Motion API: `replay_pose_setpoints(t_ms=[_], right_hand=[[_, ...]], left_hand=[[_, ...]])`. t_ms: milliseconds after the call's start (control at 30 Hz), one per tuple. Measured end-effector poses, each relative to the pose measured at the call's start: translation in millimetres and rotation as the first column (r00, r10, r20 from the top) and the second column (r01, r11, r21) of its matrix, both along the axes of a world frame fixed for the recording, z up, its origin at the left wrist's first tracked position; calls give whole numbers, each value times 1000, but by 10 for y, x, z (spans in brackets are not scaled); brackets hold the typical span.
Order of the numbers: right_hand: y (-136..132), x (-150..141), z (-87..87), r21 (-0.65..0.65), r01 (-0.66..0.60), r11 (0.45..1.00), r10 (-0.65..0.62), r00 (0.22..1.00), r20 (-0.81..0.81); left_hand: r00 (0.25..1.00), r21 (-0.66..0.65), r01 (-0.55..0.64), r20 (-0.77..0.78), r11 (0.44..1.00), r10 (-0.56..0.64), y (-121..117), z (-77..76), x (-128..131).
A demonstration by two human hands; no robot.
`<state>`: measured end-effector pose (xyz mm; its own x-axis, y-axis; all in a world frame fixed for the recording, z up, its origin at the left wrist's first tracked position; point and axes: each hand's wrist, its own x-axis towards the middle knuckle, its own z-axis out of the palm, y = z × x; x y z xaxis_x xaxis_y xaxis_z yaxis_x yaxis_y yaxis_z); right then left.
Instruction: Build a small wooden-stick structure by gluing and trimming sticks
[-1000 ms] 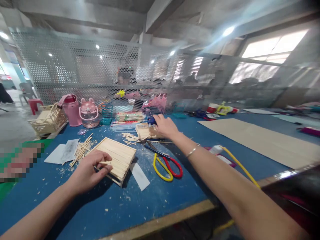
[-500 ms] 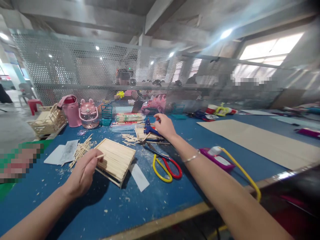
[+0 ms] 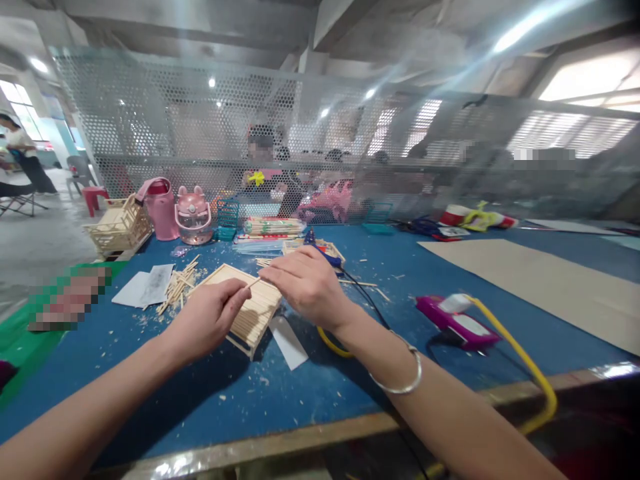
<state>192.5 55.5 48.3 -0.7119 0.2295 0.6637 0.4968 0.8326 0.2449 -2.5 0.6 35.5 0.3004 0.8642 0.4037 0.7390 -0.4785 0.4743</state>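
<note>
A short wooden stick (image 3: 255,283) is pinched between the thumb and finger of my left hand (image 3: 213,310). At its far end are the closed fingertips of my right hand (image 3: 313,283), which wears a bangle on the wrist. Below both hands, a small panel of wooden sticks (image 3: 255,317) with a raised frame lies tilted on the blue table. A blue glue gun (image 3: 327,257) rests just beyond my right hand, its cord running toward me. Scissors (image 3: 334,344) are mostly hidden beneath my right hand; a yellow handle shows.
Loose sticks (image 3: 181,285) and white papers (image 3: 143,287) lie left. A wooden-stick model (image 3: 117,227), pink bottle (image 3: 163,210) and clear pink-lidded jug (image 3: 194,223) stand behind. Right are a purple device (image 3: 457,323) with a yellow cable and brown cardboard (image 3: 540,283). People sit beyond the perforated screen (image 3: 175,120).
My right hand has come back from the glue gun to the stick in my left hand. My left hand has risen slightly and moved right. The camera view has shifted.
</note>
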Motion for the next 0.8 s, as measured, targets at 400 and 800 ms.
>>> replay_pose_setpoints(t_ms=[400,800], right_hand=[[242,226,-397,-960,-204,190,-446,854,-269],[184,293,-355,-898,-75,433,-360,899,-249]], left_hand=[[913,-113,-358,-252,927,322,101,-390,-663],[957,-214,-283,-5,935,289,808,-361,-472]])
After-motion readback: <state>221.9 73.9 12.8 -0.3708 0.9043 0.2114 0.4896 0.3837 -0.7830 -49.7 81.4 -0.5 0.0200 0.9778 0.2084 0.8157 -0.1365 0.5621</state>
